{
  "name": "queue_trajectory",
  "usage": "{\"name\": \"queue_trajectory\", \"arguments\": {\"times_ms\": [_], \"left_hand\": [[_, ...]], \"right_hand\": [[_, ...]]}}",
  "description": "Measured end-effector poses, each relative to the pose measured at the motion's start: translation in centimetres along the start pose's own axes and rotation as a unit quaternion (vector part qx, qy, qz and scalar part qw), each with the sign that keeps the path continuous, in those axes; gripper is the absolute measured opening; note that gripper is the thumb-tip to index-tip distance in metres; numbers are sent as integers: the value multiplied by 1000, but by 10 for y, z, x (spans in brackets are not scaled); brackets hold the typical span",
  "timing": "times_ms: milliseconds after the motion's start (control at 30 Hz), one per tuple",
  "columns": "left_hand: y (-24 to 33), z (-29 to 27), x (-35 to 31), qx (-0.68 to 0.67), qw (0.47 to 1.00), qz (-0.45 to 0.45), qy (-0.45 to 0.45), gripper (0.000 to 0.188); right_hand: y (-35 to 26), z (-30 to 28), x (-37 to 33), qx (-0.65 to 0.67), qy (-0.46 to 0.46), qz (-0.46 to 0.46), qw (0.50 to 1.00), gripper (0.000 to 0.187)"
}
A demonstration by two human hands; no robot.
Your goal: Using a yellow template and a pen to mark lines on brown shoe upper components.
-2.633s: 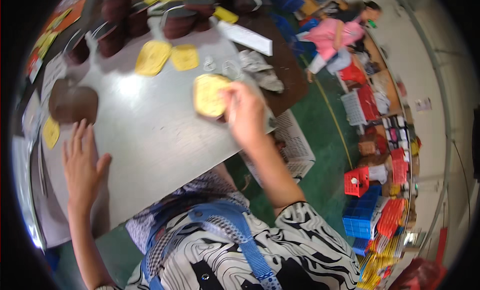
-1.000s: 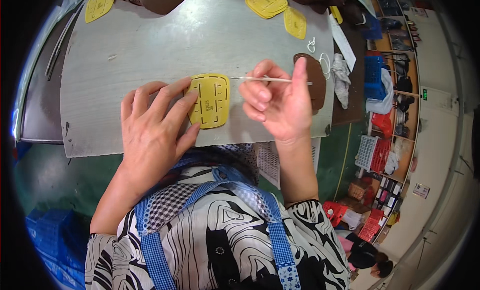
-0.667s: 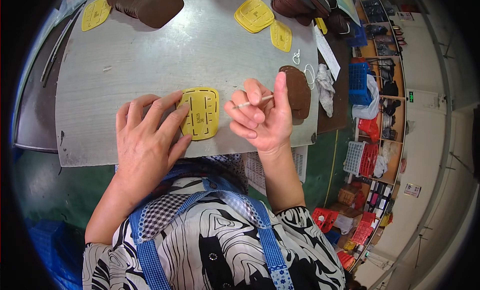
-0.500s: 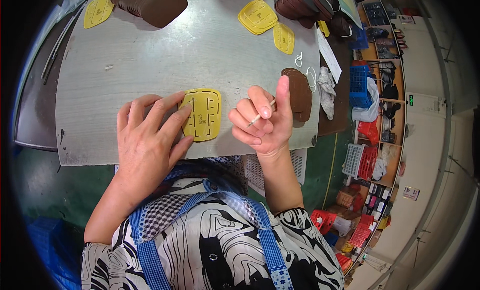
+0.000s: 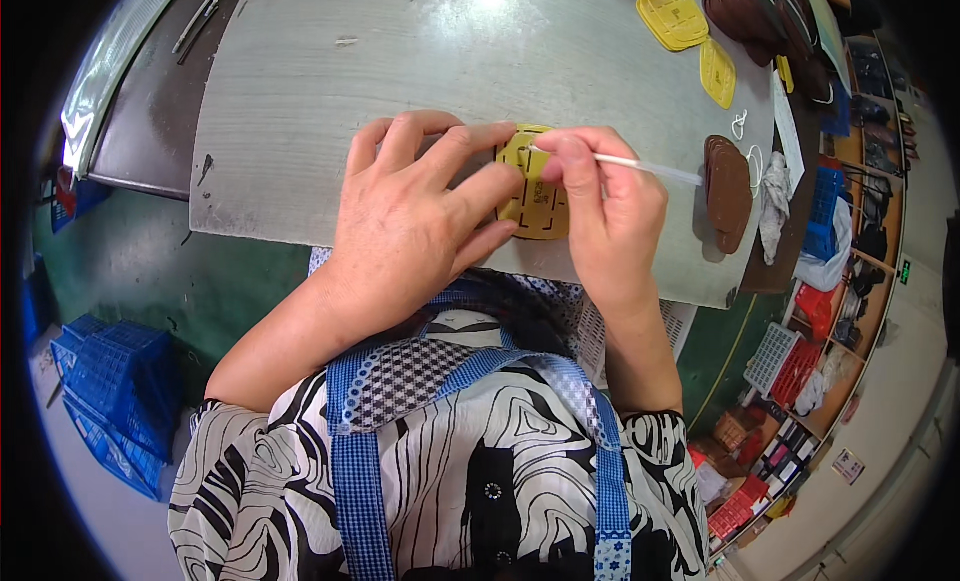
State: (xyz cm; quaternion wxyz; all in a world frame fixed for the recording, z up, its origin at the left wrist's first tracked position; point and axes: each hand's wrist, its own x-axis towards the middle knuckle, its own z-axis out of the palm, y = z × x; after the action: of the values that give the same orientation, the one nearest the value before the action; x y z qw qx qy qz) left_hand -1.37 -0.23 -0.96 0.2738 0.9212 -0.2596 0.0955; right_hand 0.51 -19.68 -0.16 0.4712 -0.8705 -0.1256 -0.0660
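Observation:
A yellow template [image 5: 542, 209], rounded at the corners and cut with short slots, lies flat near the front edge of the grey table [image 5: 280, 131]. My left hand [image 5: 415, 196] rests over its left side, fingers spread, fingertips pressing on it. In my right hand [image 5: 615, 206] is a slim white pen refill [image 5: 655, 169], pinched between thumb and fingers. Its tip points left at the upper part of the template; my fingers partly cover where it meets the surface. Whether anything lies beneath the template, I cannot tell.
Right of my hands sits a stack of brown pieces [image 5: 727, 196], beside white string [image 5: 756, 166] and a crumpled grey cloth [image 5: 774, 211]. More yellow templates [image 5: 672, 17] and bundled brown pieces [image 5: 742, 13] occupy the far right. Blue crates [image 5: 120, 391] stand on the floor at left.
My right hand has turned and come over to the template, bringing the refill's tip to its upper part. My left hand stays on the template. The whole view has shifted.

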Motion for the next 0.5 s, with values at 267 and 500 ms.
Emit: {"name": "queue_trajectory", "arguments": {"times_ms": [267,500], "left_hand": [[-2,-1,-1,-20,1000,-17,5,41],[-3,0,-1,-22,1000,-16,6,37]], "right_hand": [[-5,10,4,-59,23,-34,997,24],[-6,2,-2,29,2,5,1000,24]]}}
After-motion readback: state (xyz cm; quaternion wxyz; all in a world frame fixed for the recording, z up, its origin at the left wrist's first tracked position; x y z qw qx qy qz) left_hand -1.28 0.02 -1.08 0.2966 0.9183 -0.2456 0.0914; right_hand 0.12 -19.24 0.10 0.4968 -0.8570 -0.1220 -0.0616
